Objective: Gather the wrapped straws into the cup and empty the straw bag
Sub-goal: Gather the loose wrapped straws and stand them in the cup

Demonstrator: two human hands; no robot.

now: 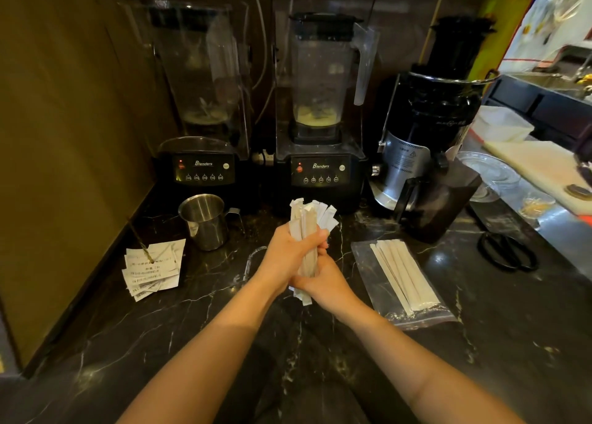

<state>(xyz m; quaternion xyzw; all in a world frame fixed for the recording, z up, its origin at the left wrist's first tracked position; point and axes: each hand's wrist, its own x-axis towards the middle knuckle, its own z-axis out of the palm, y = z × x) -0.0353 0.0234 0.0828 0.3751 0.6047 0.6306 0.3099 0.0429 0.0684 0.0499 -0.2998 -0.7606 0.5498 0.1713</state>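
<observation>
Both hands grip one upright bundle of wrapped straws (pixel 309 218) over the middle of the dark marble counter. My left hand (pixel 290 255) wraps the upper part, and my right hand (pixel 323 284) closes around the lower end. The paper tips fan out above my fingers. A steel cup (pixel 205 220) with a handle stands empty to the left of the bundle, in front of the left blender. The clear straw bag (pixel 400 279) lies flat to the right of my hands, with several wrapped straws inside.
Two blenders (pixel 200 164) (pixel 320 167) and a black juicer (pixel 426 141) line the back wall. A stack of receipts on a spike (pixel 153 266) sits at the left. Black scissors (pixel 507 255) lie at the right, near glass dishes (pixel 490 170) and a white cutting board (pixel 541 167).
</observation>
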